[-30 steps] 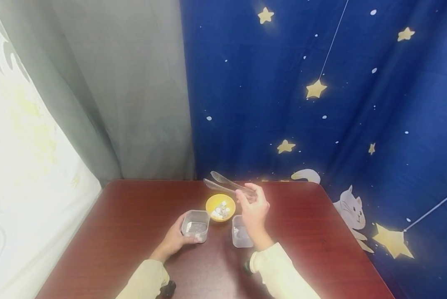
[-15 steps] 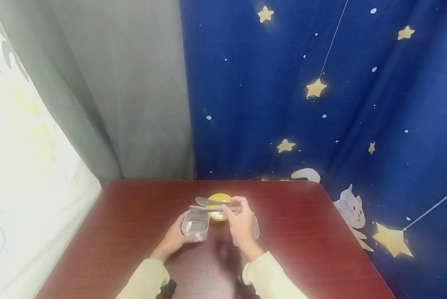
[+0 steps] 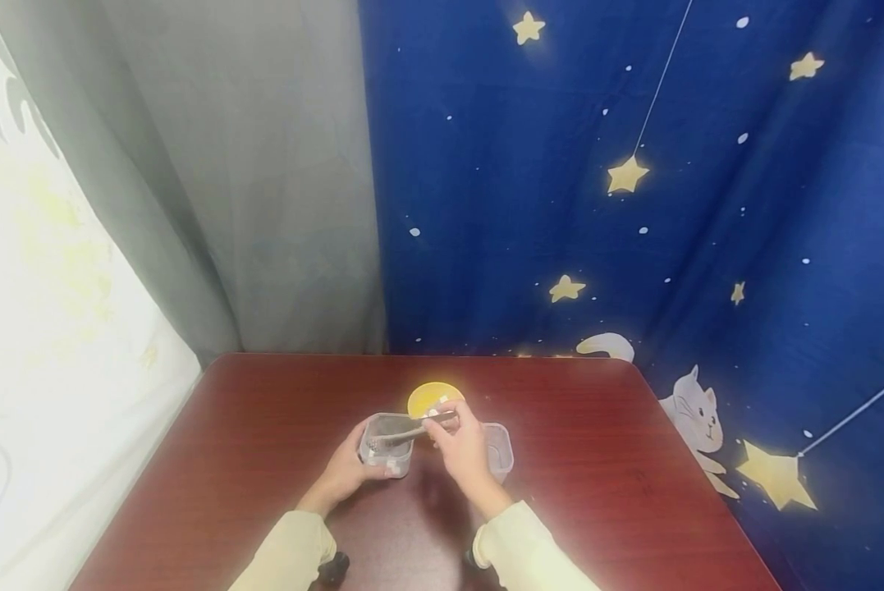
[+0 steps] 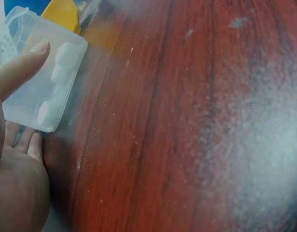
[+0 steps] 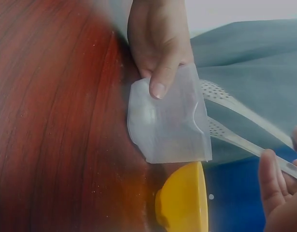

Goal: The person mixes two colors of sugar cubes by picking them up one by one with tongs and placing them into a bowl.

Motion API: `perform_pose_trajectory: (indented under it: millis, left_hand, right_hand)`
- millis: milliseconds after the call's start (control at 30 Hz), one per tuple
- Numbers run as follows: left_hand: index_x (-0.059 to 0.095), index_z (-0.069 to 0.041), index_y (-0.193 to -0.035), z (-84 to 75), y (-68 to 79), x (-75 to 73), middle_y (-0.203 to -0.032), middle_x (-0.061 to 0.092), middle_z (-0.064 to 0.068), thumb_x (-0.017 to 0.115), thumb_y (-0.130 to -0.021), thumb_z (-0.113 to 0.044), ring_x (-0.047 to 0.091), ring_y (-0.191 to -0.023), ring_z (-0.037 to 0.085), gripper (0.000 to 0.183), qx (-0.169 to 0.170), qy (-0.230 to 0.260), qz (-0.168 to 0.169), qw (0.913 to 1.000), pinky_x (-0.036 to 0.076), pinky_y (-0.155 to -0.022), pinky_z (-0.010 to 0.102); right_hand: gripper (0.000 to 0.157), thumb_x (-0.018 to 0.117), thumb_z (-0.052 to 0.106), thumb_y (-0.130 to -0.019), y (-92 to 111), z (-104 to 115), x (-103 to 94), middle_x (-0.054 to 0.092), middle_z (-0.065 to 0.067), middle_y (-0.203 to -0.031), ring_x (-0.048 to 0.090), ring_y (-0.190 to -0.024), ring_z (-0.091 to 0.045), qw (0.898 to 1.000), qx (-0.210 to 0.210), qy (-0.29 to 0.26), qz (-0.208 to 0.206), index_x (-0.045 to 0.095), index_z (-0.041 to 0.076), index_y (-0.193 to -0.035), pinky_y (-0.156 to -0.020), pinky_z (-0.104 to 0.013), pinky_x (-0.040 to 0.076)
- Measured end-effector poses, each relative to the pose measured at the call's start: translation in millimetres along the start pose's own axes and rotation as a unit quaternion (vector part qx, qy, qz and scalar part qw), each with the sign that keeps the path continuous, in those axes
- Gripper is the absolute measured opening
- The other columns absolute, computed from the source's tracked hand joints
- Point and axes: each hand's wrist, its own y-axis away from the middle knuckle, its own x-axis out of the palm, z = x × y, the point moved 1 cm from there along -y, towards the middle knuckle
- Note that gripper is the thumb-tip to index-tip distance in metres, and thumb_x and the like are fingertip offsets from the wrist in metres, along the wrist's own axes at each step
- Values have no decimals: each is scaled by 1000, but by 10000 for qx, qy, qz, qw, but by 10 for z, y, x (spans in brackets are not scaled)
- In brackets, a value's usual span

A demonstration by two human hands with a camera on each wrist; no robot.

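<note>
My left hand [image 3: 341, 474] grips a clear square plastic container [image 3: 400, 423] from its left side, thumb across the near wall. In the left wrist view, several small white rounded pieces [image 4: 66, 55] show through that wall near the bottom. My right hand [image 3: 464, 455] holds a pair of clear tongs [image 3: 405, 436] between thumb and fingers. Their perforated ends reach the container's opening; in the right wrist view the two tong arms [image 5: 242, 113] stand apart right at the rim. A yellow bowl [image 3: 421, 396] with white pieces sits just behind, partly hidden by my right hand.
A second clear container [image 3: 506, 451] stands to the right, partly behind my right hand. Everything is on a dark red wooden table [image 3: 597, 460]. A grey curtain [image 3: 301, 205] and a blue star-patterned curtain [image 3: 486, 205] hang beyond the far edge.
My right hand has brought the tongs from above the yellow bowl leftward and down to the held container, the ends tipping downward. My left hand keeps its hold in place.
</note>
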Motion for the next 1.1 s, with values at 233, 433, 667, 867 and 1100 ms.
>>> perform_pose_trajectory:
  millis: [233,433,667,867,1100]
  left_hand:
    - [40,0,-144,-264,87,-45,-126,58,18,88,-58,4,55,-111,34,99,137,35,114,9998,39,-98,47]
    - [39,4,-142,-294,96,-50,-126,56,25,88,-58,4,55,-109,41,97,334,-61,167,9993,43,-95,49]
    - [40,-8,-146,-22,13,-32,-130,57,15,91,-57,-4,55,-112,32,102,74,17,141,9999,40,-99,49]
    - [41,-10,-145,95,-27,-5,-129,58,12,93,-56,-6,56,-111,28,103,235,-23,96,9997,42,-97,43]
    - [41,-8,-145,65,-18,-13,-128,57,15,92,-56,-4,56,-110,31,102,257,35,84,9996,42,-96,46]
  right_hand:
    - [26,76,7,-83,-35,-55,65,68,-6,-73,66,-61,-38,9985,165,76,512,59,-2,-101,-55,-49,55]
    - [19,76,8,-83,-64,-93,94,67,-3,-69,67,-62,-35,9951,14,419,901,61,3,-93,-52,-35,56]
    - [17,76,9,-83,-56,-130,102,65,-1,-65,66,-58,-25,9926,-122,685,991,62,5,-91,-49,-24,52]
    - [15,76,11,-84,-55,-120,96,65,1,-69,61,-55,-9,9930,-72,849,812,64,7,-92,-48,-25,52]
    - [16,77,11,-83,-65,-95,85,65,1,-67,61,-53,-8,9929,-143,817,853,65,7,-93,-49,-25,52]
